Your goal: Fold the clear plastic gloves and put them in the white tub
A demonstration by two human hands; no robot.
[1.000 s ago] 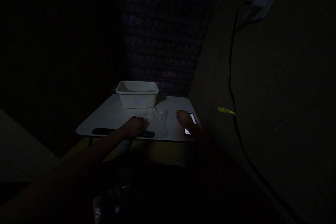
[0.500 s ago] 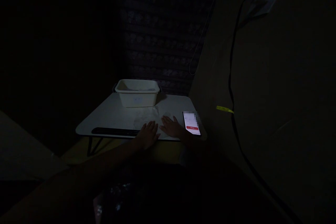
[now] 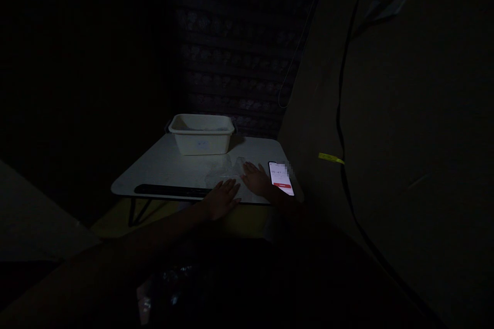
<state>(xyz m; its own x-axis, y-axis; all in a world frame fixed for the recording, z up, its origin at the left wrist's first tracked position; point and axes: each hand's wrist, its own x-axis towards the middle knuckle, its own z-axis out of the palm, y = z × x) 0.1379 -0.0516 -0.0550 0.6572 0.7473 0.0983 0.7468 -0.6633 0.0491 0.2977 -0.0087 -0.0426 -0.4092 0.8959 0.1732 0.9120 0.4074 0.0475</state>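
Note:
My left hand [image 3: 224, 199] lies palm down at the front edge of a white folding table [image 3: 154, 167], its fingers stretched out. Close beside it, a little farther in, my right hand [image 3: 256, 178] is also flat with fingers extended. Under and just beyond the fingertips is a thin clear sheet [image 3: 228, 168] that looks like plastic film; its outline is faint in the dark. To the right of my right hand, a phone [image 3: 281, 179] with a lit screen rests on the tabletop.
A cream plastic tub [image 3: 203, 143] stands at the back of the table, its contents too dim to make out. A dark slot [image 3: 165, 190] runs along the front edge. On the right wall hangs a black cable [image 3: 339, 113] with a yellow tag [image 3: 330, 158].
Both hands have slid slightly to the right across the tabletop, still flat. The clear sheet has shifted right as well. The tub and phone stay in place.

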